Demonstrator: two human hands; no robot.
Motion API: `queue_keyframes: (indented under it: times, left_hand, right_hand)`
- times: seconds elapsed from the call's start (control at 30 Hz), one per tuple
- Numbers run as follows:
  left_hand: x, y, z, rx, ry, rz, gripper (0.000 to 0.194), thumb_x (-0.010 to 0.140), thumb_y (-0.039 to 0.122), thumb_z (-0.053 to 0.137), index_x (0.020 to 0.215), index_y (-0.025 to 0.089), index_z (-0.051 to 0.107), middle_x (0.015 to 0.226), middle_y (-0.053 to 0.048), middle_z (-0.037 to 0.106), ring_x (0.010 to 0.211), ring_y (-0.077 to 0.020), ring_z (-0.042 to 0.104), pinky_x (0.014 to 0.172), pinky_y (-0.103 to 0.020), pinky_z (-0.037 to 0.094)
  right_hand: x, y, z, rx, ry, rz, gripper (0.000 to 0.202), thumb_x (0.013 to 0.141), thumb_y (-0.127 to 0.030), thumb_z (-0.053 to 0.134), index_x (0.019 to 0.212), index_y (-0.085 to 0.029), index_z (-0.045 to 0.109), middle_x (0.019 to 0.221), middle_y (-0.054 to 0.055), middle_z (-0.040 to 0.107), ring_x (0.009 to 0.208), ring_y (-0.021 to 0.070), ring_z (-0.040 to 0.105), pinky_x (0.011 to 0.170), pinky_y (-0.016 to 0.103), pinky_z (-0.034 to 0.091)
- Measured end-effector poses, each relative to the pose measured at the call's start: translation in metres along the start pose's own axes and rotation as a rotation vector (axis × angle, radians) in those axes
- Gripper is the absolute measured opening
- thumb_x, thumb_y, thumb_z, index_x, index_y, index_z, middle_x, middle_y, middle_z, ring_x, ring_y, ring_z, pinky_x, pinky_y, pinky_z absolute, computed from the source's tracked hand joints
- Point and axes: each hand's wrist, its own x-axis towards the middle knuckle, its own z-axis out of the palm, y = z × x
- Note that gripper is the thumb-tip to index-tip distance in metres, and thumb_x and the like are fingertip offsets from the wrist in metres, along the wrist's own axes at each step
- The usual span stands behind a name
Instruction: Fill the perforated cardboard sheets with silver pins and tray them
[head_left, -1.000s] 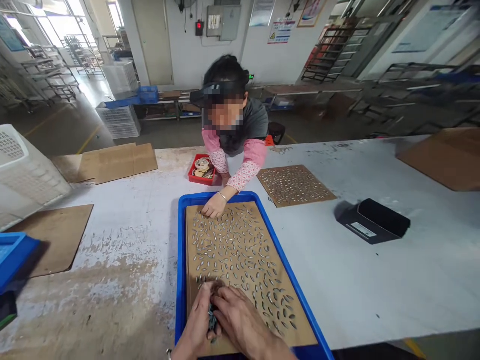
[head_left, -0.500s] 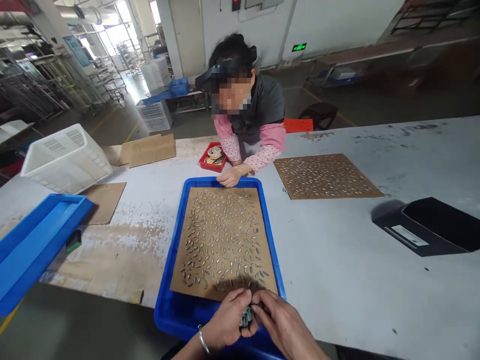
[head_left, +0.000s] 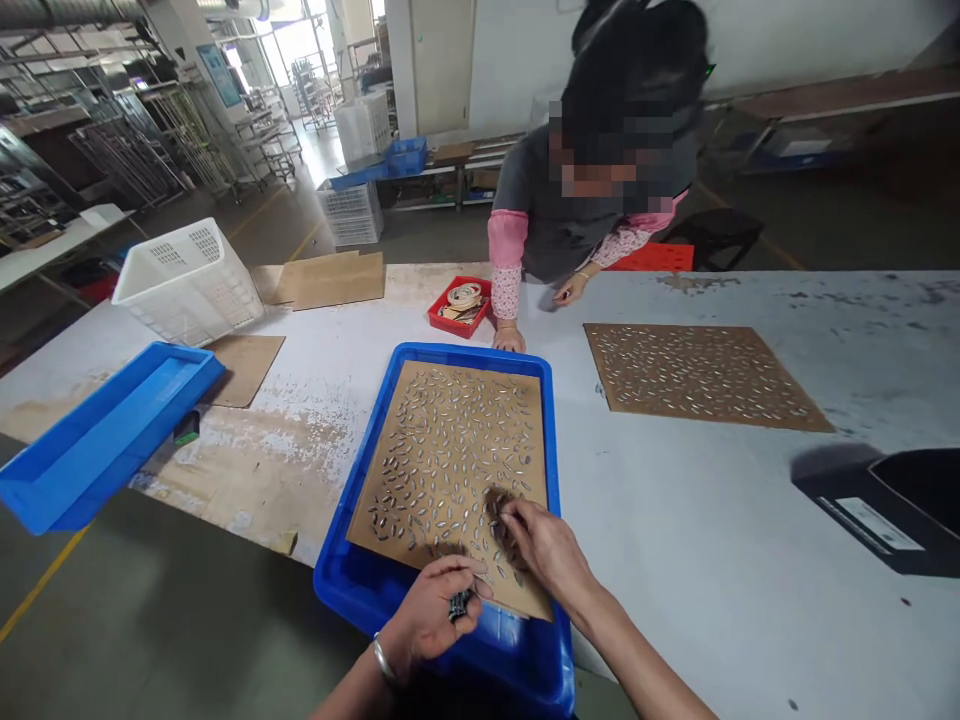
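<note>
Two bare hands are held over the near end of a blue tray (head_left: 553, 430), in which a brown cardboard sheet (head_left: 534, 600) dotted with small leaf-shaped pieces (head_left: 499, 571) is laid on the table (head_left: 645, 530). A dark bunch (head_left: 460, 604) of similar bits is clasped by the curled fingers of the left hand (head_left: 431, 612). The fingers of the right hand (head_left: 553, 550) are pointed down at the sheet's near right part; whether a piece is pinched there cannot be told. Pieces are probably best handled singly, with a light fingertip touch, so that neighbours are not dragged. The bunch should be gripped firmly enough that none is spilled, yet loosely enough that tangling is avoided.
</note>
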Motion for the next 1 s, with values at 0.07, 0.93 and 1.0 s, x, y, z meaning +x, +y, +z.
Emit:
queue_keyframes:
  times: [0.07, 0.93, 1.0]
  left_hand:
    - [0.0, 0.005, -0.006, 0.01, 0.014, 0.028, 0.04, 0.067, 0.041, 0.085, 0.093, 0.019, 0.064, 0.074, -0.002, 0.067, 0.05, -0.0084, 0.048, 0.047, -0.023, 0.022]
    - [0.023, 0.024, 0.008, 0.017, -0.053, -0.054, 0.048, 0.061, 0.044, 0.094, 0.077, 0.017, 0.058, 0.06, 0.005, 0.05, 0.051, -0.0047, 0.039, 0.048, -0.022, 0.016]
    - [0.023, 0.023, 0.012, -0.017, -0.031, -0.071, 0.048, 0.058, 0.039, 0.096, 0.076, 0.017, 0.058, 0.06, 0.005, 0.05, 0.052, -0.0047, 0.038, 0.05, -0.022, 0.015]
  right_hand:
    - [0.021, 0.0, 0.011, -0.077, 0.009, 0.01, 0.029, 0.101, -0.032, 0.036, 0.089, -0.022, 0.06, 0.087, 0.008, 0.068, 0.081, 0.0225, 0.065, 0.076, 0.034, 0.051]
    - [-0.051, -0.052, 0.023, 0.297, 0.1, 0.104, 0.031, 0.102, -0.047, 0.052, 0.094, -0.024, 0.069, 0.091, 0.005, 0.071, 0.084, 0.0189, 0.068, 0.077, 0.029, 0.055]
    - [-0.047, -0.049, 0.021, 0.359, 0.077, 0.173, 0.036, 0.1, -0.053, 0.054, 0.086, -0.023, 0.068, 0.084, 0.004, 0.07, 0.077, 0.019, 0.067, 0.072, 0.029, 0.054]
